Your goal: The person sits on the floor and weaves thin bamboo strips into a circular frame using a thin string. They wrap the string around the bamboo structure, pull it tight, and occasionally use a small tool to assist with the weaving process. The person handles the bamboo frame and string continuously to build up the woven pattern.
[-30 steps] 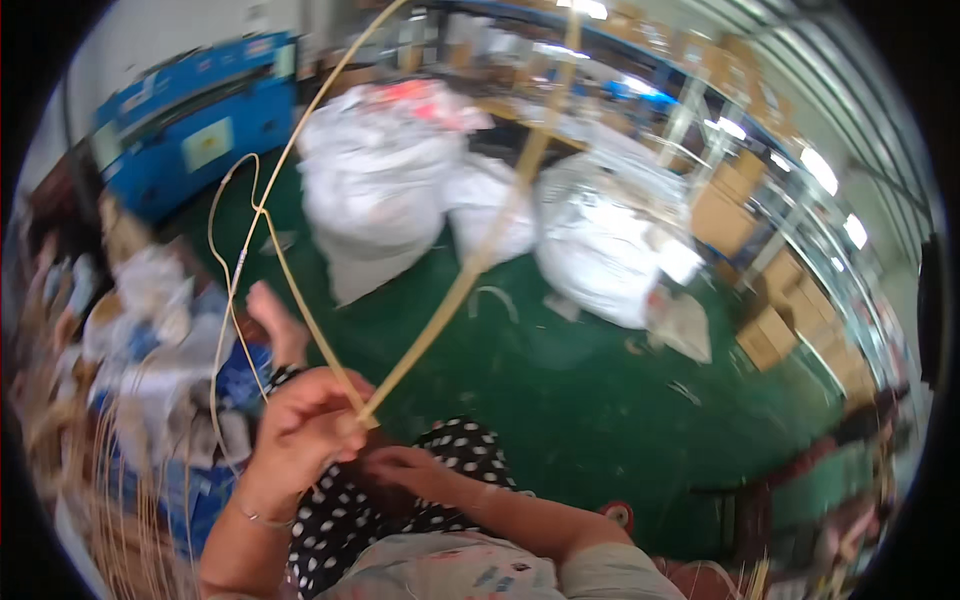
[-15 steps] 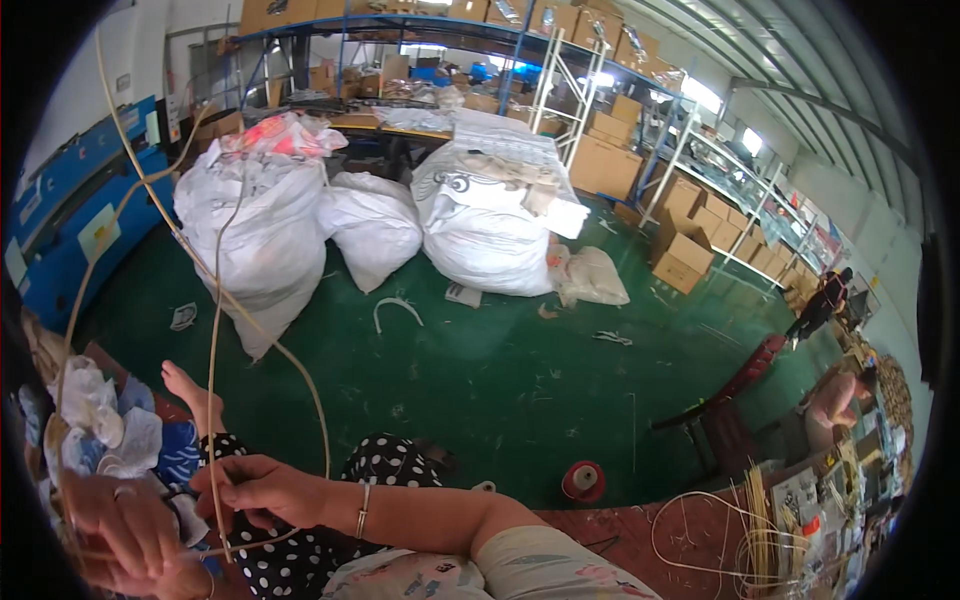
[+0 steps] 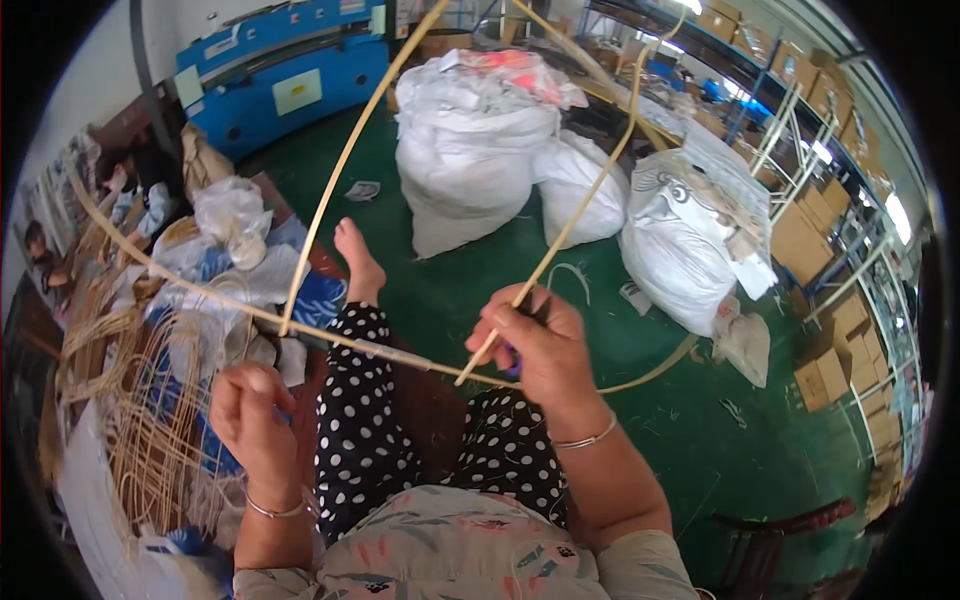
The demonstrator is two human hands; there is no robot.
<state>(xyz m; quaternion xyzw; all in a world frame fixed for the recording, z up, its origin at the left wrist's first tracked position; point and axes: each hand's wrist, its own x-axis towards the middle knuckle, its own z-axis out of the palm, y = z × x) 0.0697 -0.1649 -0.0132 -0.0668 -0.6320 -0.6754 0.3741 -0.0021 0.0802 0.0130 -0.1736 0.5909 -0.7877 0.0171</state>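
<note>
Head view: gripping with the right hand (image 3: 548, 345), at centre, a pale strip (image 3: 566, 228) close to its lower end, probably for better control of the tip; also holding there a dark tool (image 3: 540, 305), kind not clear. Left of centre, with left hand (image 3: 252, 408) curled, cannot tell whether pinching anything. Crossing above the spotted trousers (image 3: 362, 425), a long strip (image 3: 348, 340). At lower left, many thin strips (image 3: 150, 395), likely placed close for easy reach.

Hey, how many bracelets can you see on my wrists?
2: one thin bracelet on your left wrist, a second bracelet on your right wrist. Both wrists are bare of sleeves, so none seems hidden.
</note>
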